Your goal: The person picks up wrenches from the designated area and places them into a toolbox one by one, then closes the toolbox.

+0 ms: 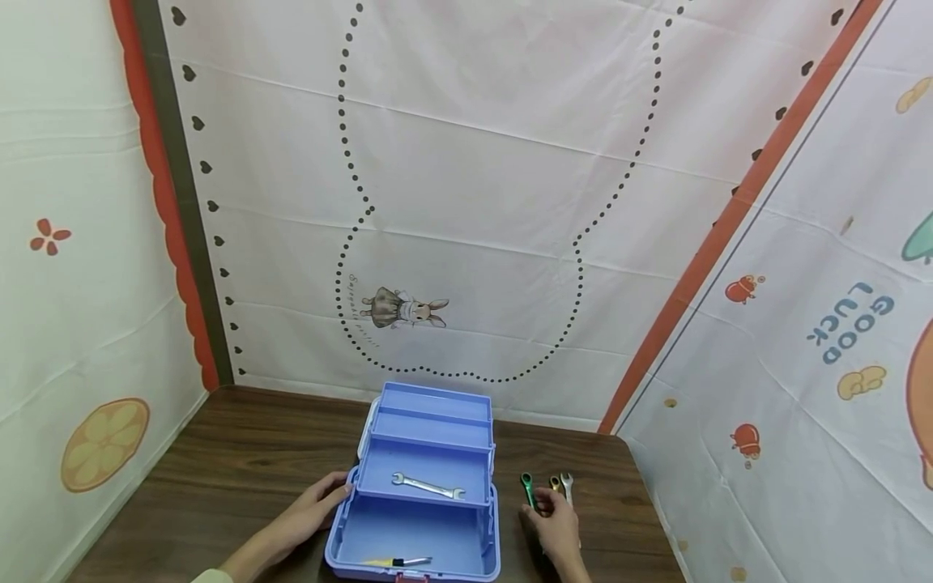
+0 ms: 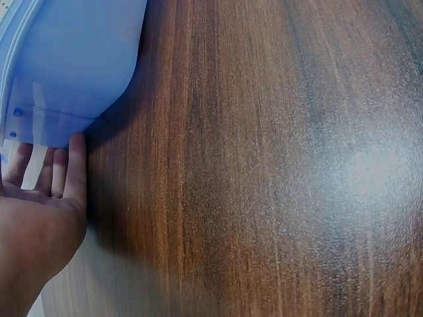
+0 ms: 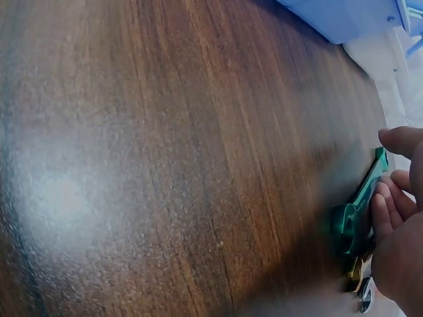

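Note:
An open blue toolbox (image 1: 338, 551) (image 2: 86, 59) stands on the table, a silver wrench (image 1: 428, 486) in its raised tray and a yellow-and-black tool (image 1: 397, 561) in its base. My left hand (image 1: 302, 518) (image 2: 43, 221) touches the box's left side with extended fingers. To the right of the box, my right hand (image 1: 557, 530) (image 3: 400, 244) is at a green wrench (image 1: 528, 490) (image 3: 360, 201), its fingers loosely bent beside the wrench and the thumb apart from them. Beyond that hand lie a gold wrench (image 1: 555, 482) (image 3: 353, 274) and a silver wrench (image 1: 567, 486) (image 3: 366, 296), partly hidden.
The dark wooden table (image 1: 240, 461) (image 2: 231, 158) (image 3: 172, 158) extends on both sides of the toolbox. A printed white cloth (image 1: 466, 202) hangs behind it, with further cloth panels at left (image 1: 66, 283) and right (image 1: 794, 348).

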`<control>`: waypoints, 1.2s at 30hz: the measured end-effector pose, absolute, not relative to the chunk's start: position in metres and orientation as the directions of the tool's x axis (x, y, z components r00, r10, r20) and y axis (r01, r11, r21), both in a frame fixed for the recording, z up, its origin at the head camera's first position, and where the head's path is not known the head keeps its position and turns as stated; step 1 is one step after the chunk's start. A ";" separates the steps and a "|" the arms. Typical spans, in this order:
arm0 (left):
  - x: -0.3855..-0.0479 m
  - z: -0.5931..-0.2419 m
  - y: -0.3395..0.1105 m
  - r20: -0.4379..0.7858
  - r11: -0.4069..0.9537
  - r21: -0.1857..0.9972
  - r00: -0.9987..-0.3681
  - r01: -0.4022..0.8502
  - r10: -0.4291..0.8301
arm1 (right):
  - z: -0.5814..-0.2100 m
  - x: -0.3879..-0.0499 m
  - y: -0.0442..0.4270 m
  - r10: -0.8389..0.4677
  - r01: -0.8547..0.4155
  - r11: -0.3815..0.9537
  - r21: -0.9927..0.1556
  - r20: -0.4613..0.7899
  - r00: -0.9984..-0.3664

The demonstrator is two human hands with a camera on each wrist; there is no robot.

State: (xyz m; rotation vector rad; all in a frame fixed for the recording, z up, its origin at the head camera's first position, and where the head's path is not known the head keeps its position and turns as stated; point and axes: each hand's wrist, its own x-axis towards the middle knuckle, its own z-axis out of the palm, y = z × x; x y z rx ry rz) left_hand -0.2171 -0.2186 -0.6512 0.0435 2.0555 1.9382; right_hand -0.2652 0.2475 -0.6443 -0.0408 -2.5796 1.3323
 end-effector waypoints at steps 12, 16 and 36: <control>-0.217 -0.651 -0.219 -0.212 0.092 0.976 -0.949 -0.195 0.234 | -0.649 -0.269 0.248 0.060 -0.119 0.621 -0.775 0.198 -0.978; -0.218 -0.652 -0.220 -0.216 0.096 0.975 -0.949 -0.199 0.228 | -0.648 -0.271 0.249 0.048 -0.120 0.672 -0.730 0.205 -0.978; -0.219 -0.653 -0.219 -0.199 0.074 0.980 -0.950 -0.187 0.239 | -0.643 -0.275 0.234 0.072 -0.107 0.768 -0.632 0.251 -0.965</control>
